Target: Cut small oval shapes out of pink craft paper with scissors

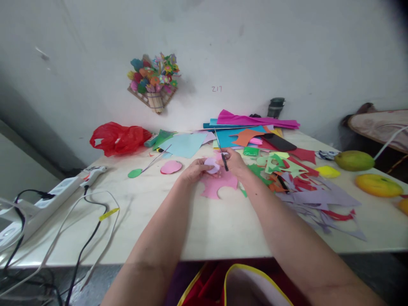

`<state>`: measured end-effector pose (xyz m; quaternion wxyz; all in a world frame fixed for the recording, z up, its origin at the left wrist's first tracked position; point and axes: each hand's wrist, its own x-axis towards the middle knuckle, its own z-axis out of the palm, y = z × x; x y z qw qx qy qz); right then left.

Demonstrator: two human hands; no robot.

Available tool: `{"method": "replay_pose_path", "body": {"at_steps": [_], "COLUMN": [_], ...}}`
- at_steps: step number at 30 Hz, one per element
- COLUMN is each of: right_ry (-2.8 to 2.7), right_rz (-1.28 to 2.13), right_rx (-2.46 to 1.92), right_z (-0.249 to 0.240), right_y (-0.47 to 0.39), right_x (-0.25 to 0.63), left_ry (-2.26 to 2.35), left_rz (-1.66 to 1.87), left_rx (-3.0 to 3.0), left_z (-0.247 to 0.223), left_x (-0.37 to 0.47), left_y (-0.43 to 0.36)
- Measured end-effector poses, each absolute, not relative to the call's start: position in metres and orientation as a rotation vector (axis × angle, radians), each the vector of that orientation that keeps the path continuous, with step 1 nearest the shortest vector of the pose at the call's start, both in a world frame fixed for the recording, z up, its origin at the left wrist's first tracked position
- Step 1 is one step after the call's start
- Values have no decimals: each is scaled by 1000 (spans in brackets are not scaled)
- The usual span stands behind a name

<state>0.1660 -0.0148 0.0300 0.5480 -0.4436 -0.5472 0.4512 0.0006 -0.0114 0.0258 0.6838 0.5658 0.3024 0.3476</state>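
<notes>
My left hand (195, 171) pinches a small round lilac paper piece (211, 165) above the middle of the table. Close beside it, my right hand (233, 162) is closed on a long thin metal tool with a black handle (225, 163), its tip pointing up and away. Whether the right fingers also touch the lilac piece is unclear. Beneath both hands lies a pink sheet (219, 185) with curved cut-outs. Left of them are stacked pink discs (171, 166) and a green disc (135, 173) on a thin stem.
Colored scraps (321, 195) spread over the right side near mangoes (354, 160). Paper sheets (185, 143), a black phone (279, 142) and a red bag (117, 138) lie at the back. A power strip (54, 197) and cables occupy the left.
</notes>
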Motion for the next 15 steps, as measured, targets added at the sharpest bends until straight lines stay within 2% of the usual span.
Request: {"method": "replay_pose_path", "body": {"at_steps": [15], "right_ry": [-1121], "right_rz": [938], "right_rx": [-1072], "right_z": [32], "right_y": [-16], "right_x": [156], "left_ry": [678], "left_rz": [1052], "left_rx": [1209], "left_z": [15], "left_x": [17], "left_y": [-5]}}
